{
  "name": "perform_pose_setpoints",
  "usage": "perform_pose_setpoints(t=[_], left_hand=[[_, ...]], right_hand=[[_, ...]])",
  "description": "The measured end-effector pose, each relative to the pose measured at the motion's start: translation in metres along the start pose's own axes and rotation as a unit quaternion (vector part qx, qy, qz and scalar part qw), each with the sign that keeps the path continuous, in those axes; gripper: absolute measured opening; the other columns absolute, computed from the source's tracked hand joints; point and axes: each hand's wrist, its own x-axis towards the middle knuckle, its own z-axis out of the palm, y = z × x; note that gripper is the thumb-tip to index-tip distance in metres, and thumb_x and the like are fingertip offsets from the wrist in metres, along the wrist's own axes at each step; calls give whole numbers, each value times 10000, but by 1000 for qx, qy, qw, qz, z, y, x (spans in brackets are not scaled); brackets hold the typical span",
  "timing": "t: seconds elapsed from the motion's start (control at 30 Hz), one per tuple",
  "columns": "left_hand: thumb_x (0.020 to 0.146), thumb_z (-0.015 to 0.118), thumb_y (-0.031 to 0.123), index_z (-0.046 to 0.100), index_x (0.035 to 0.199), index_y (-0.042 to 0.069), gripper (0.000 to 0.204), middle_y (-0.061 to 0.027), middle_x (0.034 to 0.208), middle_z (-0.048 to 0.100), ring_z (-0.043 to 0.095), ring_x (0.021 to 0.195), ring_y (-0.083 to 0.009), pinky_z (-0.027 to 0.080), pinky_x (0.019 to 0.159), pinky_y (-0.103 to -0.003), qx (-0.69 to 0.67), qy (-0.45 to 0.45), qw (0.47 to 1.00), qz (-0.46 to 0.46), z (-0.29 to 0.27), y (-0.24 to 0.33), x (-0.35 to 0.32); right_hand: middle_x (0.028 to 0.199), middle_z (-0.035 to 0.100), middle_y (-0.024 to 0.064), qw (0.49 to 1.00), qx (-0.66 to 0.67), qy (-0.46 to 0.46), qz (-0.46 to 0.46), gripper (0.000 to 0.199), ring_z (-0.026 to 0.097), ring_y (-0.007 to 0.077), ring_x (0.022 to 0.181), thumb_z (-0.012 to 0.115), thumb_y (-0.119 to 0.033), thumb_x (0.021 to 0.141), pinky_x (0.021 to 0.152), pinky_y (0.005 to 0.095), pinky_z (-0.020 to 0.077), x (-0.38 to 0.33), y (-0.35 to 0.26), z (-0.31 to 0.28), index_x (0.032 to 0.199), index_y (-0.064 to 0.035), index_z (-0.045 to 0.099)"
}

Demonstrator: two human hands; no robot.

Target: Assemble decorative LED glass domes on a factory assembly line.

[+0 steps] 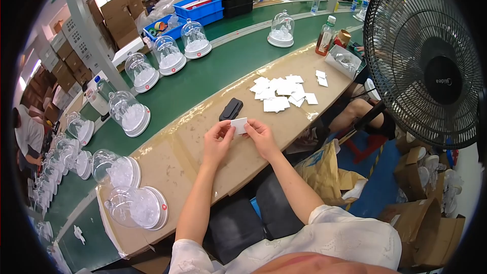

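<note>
Both hands meet over the near edge of the bench (177, 162), pinching one small white card (239, 125) between them, left hand (218, 139) on its left edge, right hand (259, 134) on its right. Likely light, thin and bendy, so edge grips suit it. More cards (281, 94) lie far right, a black case (231, 109) just beyond

Bare bench top (177, 160) is left around the hands; a black device (231, 109) and scattered white cards (281, 94) lie just ahead, domed ornaments (134, 206) at left.
</note>
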Motion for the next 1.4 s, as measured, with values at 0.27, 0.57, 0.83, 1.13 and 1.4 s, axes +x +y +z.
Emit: perform_pose_setpoints(t=[0.27, 0.57, 0.83, 1.13, 1.4], left_hand=[[855, 672, 47, 676, 982, 6, 133, -18, 826, 660, 583, 686, -69, 467, 618, -216, 33, -9, 999, 28, -2, 3, 2], [854, 685, 51, 676, 914, -11, 87, 6, 812, 659, 556, 686, -46, 445, 610, -203, -42, -78, 994, -56, -5, 1, 1], [899, 631, 58, 669, 948, -20, 100, -25, 828, 655, 600, 759, -98, 474, 693, -233, -109, -82, 987, -82, -4, 4, 1], [933, 576, 73, 631, 999, -32, 136, -27, 857, 651, 598, 769, -91, 479, 718, -234, -89, -41, 991, -86, -4, 6, 3], [919, 571, 38, 600, 1028, -4, 120, -22, 857, 633, 587, 780, -107, 464, 731, -242, -77, -50, 992, -82, -7, 0, 4]], right_hand=[[963, 665, 28, 1000, -15, -5, -1, 276, 594, 82, 842, 587, -219, 961, 760, 236, 477, 0, 3, -6, 1126, -5, 643], [945, 651, 23, 999, 37, 16, 7, 295, 584, 76, 837, 547, -249, 985, 762, 241, 469, 1, 5, -7, 1103, 5, 642], [998, 655, 35, 1000, 27, 9, 11, 279, 598, 108, 903, 491, -239, 1009, 829, 282, 471, -1, 4, -8, 1089, -13, 634], [934, 669, 26, 1000, 13, 14, 0, 253, 587, 65, 845, 573, -210, 971, 769, 225, 468, -4, 0, -3, 1030, 17, 668], [932, 677, 35, 1000, -7, 3, -9, 224, 597, 68, 843, 587, -188, 962, 773, 227, 473, -4, -4, 0, 1018, 12, 671]])
